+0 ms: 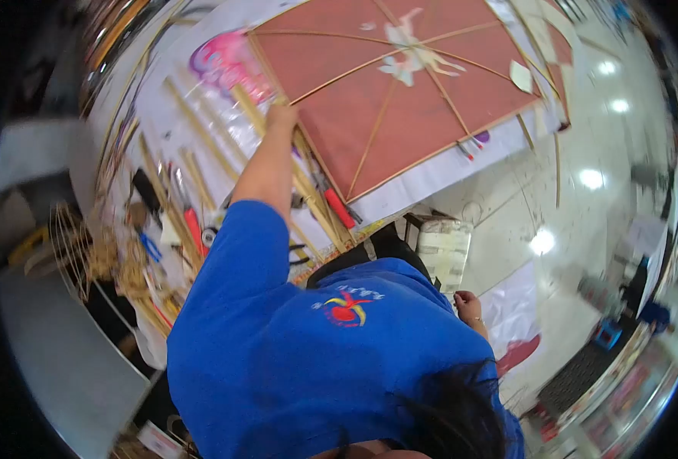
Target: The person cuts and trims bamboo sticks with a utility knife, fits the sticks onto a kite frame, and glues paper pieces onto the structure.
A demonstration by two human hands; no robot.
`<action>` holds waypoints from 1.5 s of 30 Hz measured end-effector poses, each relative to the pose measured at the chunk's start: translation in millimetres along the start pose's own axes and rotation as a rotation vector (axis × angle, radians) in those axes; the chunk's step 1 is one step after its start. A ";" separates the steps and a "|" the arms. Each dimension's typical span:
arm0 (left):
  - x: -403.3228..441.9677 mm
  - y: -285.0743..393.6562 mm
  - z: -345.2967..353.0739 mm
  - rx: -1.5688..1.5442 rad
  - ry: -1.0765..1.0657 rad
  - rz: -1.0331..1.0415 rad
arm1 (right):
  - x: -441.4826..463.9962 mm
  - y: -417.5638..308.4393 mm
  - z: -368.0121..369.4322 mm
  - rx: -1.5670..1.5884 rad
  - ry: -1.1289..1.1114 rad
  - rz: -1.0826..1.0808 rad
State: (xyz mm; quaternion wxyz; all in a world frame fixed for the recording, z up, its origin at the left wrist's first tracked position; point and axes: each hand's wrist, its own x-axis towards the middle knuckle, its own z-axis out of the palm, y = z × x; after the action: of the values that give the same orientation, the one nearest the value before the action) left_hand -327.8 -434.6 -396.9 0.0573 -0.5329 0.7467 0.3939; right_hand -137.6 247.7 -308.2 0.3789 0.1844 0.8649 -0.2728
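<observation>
A large red kite (pixel 331 76) with thin bamboo strips crossing its face and a white figure in its middle lies on the table. My left hand (pixel 281 117) is closed at its left edge, on the bamboo frame as far as the blur shows. Loose bamboo strips (pixel 201 126) lie beside that hand. Low at my right side is my right hand (pixel 469 307), fingers curled, away from the table; anything inside them is hidden. Red-handled pliers (pixel 337 208) rest near the kite's lower corner.
Tools, including blue-handled pliers (pixel 150 246), and a pink printed picture (pixel 232 65) share the white-covered table (pixel 400 187). A stool (pixel 444 249) stands beside it. White plastic sheeting (pixel 511 302) lies on the tiled floor (pixel 576 229). Shelving and goods line the right.
</observation>
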 end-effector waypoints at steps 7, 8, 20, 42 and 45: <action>14.6 -8.0 -5.9 -0.606 -0.186 -0.169 | 25.2 -83.5 19.3 -0.015 -0.031 -0.089; 6.2 -0.5 -15.2 -0.650 -0.240 -0.154 | 32.4 -104.5 22.9 -0.032 -0.014 -0.179; -68.5 36.5 -65.5 -0.934 -0.356 0.073 | 102.1 -317.0 74.8 1.033 -0.245 -0.102; -222.2 -22.8 -103.0 -1.296 -0.171 0.148 | 56.8 -322.3 10.0 0.847 -0.159 -0.561; -257.9 -34.0 -78.5 -1.371 -0.179 0.044 | 72.2 -340.5 -35.5 0.647 -0.191 -0.477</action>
State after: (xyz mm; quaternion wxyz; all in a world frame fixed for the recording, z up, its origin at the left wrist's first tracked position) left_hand -163.3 -296.1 -230.8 -0.2393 -0.3989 0.3322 0.8205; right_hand -382.9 10.8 -229.6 0.3063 0.0624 0.7139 -0.6266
